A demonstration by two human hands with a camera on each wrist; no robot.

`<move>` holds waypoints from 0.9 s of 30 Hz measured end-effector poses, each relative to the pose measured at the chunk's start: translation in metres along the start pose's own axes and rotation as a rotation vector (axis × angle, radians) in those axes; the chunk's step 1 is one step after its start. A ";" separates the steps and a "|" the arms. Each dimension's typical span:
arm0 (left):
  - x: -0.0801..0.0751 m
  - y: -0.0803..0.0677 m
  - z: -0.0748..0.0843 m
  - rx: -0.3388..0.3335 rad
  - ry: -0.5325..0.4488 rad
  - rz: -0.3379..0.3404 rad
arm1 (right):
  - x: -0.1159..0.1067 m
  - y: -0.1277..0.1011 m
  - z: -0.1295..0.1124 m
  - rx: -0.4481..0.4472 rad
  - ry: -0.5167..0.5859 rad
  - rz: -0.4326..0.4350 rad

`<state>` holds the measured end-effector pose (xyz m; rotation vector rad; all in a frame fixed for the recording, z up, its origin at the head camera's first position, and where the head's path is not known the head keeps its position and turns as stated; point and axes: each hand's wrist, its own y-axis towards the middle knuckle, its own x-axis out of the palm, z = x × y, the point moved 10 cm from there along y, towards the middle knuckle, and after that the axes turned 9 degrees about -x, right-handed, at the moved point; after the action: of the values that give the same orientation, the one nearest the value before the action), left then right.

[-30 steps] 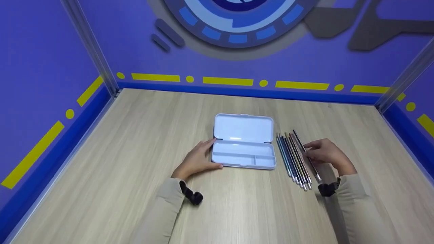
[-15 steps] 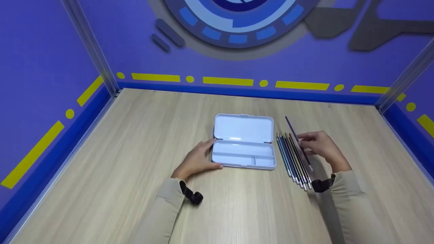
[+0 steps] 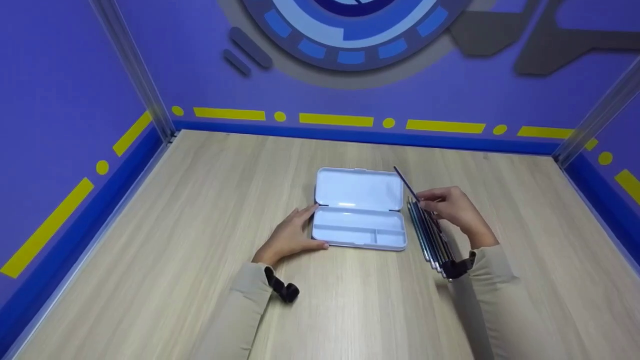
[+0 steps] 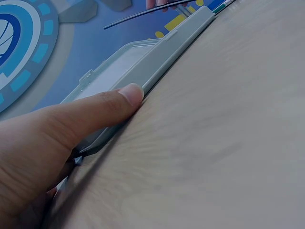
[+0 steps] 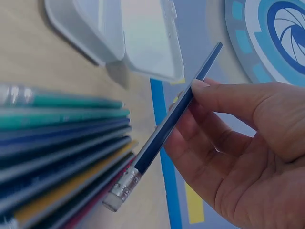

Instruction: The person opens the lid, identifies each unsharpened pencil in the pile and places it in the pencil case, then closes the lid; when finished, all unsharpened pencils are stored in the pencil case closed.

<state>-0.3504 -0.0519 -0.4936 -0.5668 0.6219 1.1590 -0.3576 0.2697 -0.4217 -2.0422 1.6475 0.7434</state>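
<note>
An open white pencil case (image 3: 359,210) lies in the middle of the wooden table, lid folded back. My left hand (image 3: 292,235) rests against its left end, thumb (image 4: 112,102) pressed on the front rim of the case (image 4: 157,57). My right hand (image 3: 450,209) pinches a dark blue pencil (image 3: 407,186) and holds it lifted over the row of pencils (image 3: 430,235), tip pointing up-left toward the case lid. In the right wrist view the dark blue pencil (image 5: 171,119) sits between thumb and fingers, its eraser end lowest, above the row of pencils (image 5: 62,148).
The wooden table (image 3: 200,200) is walled by purple panels with a blue base strip (image 3: 365,136) at the back and both sides. Black wrist straps (image 3: 282,289) sit on both sleeves.
My right hand picked one dark pencil out of the row, raised it and carried it left toward the case. The left hand and the case stayed still.
</note>
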 end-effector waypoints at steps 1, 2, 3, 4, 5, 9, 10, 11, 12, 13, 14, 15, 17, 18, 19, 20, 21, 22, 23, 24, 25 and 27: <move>0.000 0.000 0.000 -0.002 0.000 0.001 | 0.002 0.002 -0.002 -0.007 -0.010 0.000; 0.000 0.000 -0.001 -0.003 -0.002 0.002 | 0.003 0.003 -0.004 -0.010 -0.019 -0.005; 0.000 0.001 -0.001 -0.002 -0.003 0.004 | 0.005 0.004 -0.007 -0.014 -0.025 -0.007; 0.000 0.001 -0.001 -0.002 -0.004 0.005 | 0.007 0.006 -0.009 -0.020 -0.029 -0.010; 0.000 0.001 -0.001 -0.001 -0.004 0.004 | 0.009 0.008 -0.011 -0.026 -0.032 -0.012; 0.000 0.001 0.000 0.009 -0.004 0.005 | 0.015 0.015 -0.024 -0.080 -0.047 -0.007; -0.001 0.001 0.001 0.011 -0.002 0.006 | 0.017 0.017 -0.027 -0.099 -0.058 -0.005; -0.001 0.001 0.001 0.015 -0.003 0.008 | 0.018 0.019 -0.031 -0.118 -0.066 -0.002; -0.001 0.001 0.001 0.019 -0.002 0.010 | 0.020 0.021 -0.035 -0.135 -0.078 -0.001; -0.002 0.001 0.002 0.021 -0.001 0.012 | 0.022 0.022 -0.037 -0.141 -0.085 -0.002; -0.002 0.001 0.002 0.018 0.001 0.011 | 0.024 0.024 -0.040 -0.154 -0.094 -0.005; -0.002 0.001 0.002 0.018 0.001 0.011 | 0.027 0.026 -0.043 -0.163 -0.099 -0.008; -0.002 0.000 0.002 0.016 -0.002 0.008 | 0.032 0.028 -0.049 -0.183 -0.108 -0.017; -0.002 0.000 0.002 0.015 -0.002 0.007 | 0.035 0.030 -0.051 -0.193 -0.110 -0.022; -0.002 0.000 0.002 0.011 -0.004 0.005 | 0.038 0.031 -0.054 -0.205 -0.112 -0.025; -0.002 0.000 0.002 0.012 -0.006 0.005 | 0.040 0.032 -0.058 -0.221 -0.116 -0.027; -0.002 0.000 0.002 0.014 -0.007 0.006 | 0.042 0.033 -0.060 -0.231 -0.118 -0.028; -0.002 0.000 0.002 0.015 -0.006 0.007 | 0.045 0.034 -0.063 -0.244 -0.123 -0.028; -0.002 0.000 0.002 0.015 -0.004 0.008 | 0.047 0.034 -0.065 -0.251 -0.127 -0.028; -0.002 0.000 0.002 0.016 -0.002 0.010 | 0.049 0.035 -0.067 -0.254 -0.130 -0.029; -0.002 0.000 0.001 0.015 0.000 0.011 | 0.051 0.036 -0.069 -0.256 -0.130 -0.031; -0.002 0.000 0.001 0.016 0.004 0.013 | 0.055 0.036 -0.071 -0.258 -0.132 -0.035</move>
<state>-0.3509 -0.0521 -0.4916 -0.5520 0.6386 1.1640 -0.3740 0.1764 -0.4009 -2.1352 1.5041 1.1030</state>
